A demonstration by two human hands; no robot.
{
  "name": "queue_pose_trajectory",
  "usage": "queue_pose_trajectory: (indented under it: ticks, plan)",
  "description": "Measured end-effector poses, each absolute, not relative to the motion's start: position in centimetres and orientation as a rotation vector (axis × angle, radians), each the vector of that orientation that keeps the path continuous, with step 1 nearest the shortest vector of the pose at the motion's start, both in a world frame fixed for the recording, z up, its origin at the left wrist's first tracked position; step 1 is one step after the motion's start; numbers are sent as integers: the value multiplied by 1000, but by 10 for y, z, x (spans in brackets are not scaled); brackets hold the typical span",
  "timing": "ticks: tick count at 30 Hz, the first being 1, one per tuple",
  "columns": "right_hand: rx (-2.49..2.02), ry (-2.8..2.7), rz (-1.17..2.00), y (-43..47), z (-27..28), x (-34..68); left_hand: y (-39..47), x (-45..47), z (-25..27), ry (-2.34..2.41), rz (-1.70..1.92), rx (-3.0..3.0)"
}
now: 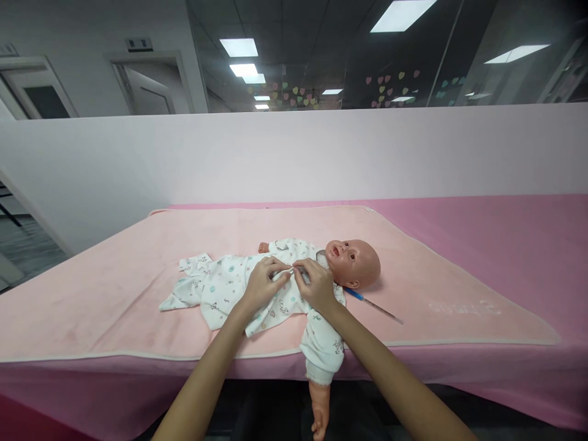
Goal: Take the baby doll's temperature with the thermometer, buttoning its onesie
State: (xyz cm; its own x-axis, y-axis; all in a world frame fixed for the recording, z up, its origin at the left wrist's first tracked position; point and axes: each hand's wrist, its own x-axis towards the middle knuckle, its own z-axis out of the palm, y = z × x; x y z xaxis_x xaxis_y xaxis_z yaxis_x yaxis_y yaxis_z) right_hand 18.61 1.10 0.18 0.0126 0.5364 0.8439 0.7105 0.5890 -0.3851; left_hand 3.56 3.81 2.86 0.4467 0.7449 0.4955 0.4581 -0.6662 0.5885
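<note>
A baby doll (pixel 353 260) lies on its back with its head to the right. It wears a white printed romper (pixel 225 282), whose legs spread flat to the left. Over the doll's chest, my left hand (pixel 265 280) pinches the edge of the romper front between thumb and fingertips. Right beside it, my right hand (pixel 318 283) pinches the same cloth, the fingertips of both hands almost meeting. What exactly lies between them is too small to see. One sleeved arm (pixel 320 398) of the doll hangs over the table's near edge, its hand bare.
A thin stick with a blue end (pixel 372 303) lies near the doll's head. Under the doll is a peach blanket (pixel 114 288) with pale edging, over a pink table cover (pixel 519 245). A low white partition (pixel 294 156) stands behind the table.
</note>
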Motion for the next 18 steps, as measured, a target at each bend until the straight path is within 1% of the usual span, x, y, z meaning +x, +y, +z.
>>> queue_pose_trajectory:
  ticks: [10, 18]
  plan:
    - [-1069, -1668, -205, 11, 1, 187, 35, 38, 28, 1081, 1156, 2441]
    - [-1051, -1655, -185, 11, 1, 187, 34, 37, 27, 956, 1271, 2241]
